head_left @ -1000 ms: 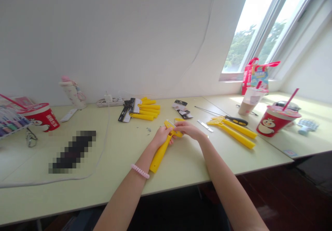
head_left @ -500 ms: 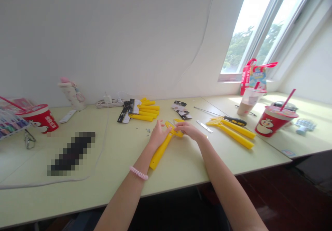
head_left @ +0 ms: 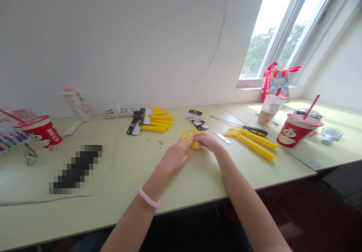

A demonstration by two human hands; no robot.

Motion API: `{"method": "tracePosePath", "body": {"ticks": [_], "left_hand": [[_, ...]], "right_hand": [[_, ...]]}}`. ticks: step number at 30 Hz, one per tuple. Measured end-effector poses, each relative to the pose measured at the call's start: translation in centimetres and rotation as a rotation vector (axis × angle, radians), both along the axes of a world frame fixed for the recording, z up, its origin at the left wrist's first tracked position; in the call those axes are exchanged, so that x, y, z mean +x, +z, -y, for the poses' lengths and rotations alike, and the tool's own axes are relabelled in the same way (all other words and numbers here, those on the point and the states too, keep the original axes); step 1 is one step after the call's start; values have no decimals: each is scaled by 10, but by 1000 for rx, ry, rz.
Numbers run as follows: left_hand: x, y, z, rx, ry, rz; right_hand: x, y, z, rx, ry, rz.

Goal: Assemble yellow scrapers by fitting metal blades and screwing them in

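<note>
Yellow tool (head_left: 195, 145) is right between your hands, on or just above the worktop (head_left: 203, 180), can't tell which. Right hand (head_left: 207, 142): fingers bent in narrow, holding its right side. Left hand (head_left: 177, 155): fingers loosely spread, tips on the left side; can't tell if they grip or just press, since the palm hides what's under it.

For this bit of alignment, I'd let the right fingers anchor and the left ones do the nudging. Press square, equal load both sides, or the parts will likely skew. Pale strip shows between the yellow parts, just beyond your fingertips. Too small to judge its edge, so treat it as sharp: push on plastic, not metal.

Mind the loose metal blade (head_left: 222, 137) just right of your right fingers. Small screws (head_left: 160, 143) sit left of your left fingers; don't sweep that wrist outward. Screwdriver (head_left: 255, 130) is farther right, clear of both hands.
</note>
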State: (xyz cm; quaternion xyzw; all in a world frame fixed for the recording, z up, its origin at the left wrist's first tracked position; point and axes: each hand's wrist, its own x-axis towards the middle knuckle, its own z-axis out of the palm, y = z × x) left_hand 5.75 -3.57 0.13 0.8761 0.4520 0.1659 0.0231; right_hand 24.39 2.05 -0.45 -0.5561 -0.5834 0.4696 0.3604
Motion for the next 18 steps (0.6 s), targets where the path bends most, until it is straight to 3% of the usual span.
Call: {"method": "tracePosePath", "body": {"ticks": [9,18], "left_hand": [[1,-4,0,-7,17,-49],[4,-3,2,-71,25,74]], "right_hand": [[-2,3,1,-41,41,-34],[-5,5,2,17,112,-25]]}}
